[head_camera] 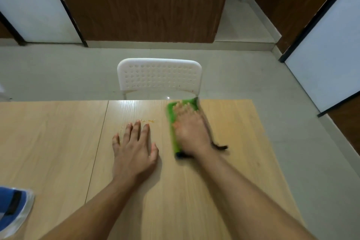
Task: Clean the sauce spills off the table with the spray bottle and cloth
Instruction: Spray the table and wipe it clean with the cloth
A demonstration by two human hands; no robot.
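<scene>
Cloth [172, 122], green, sits near the table's [224, 171] far edge, right hand [191, 132] pressed flat on it, fingers straight and blurred mid-wipe. Left hand [134, 151] lies spread on the wood, fingertips just short of the orange sauce spots [149, 121]. Risk: a sideways sweep could smear sauce onto those fingers, or push the cloth off the edge. Spray bottle out of sight.

Under my right hand [190, 129] lies the green cloth [173, 122], flat on the light wooden table [58, 142] at its far edge, right of centre; it is blurred, with dark trim showing at its near end. Orange sauce spots [149, 121] dot the table just left of it, near the fingertips of my left hand [134, 152], which rests flat, fingers spread
</scene>
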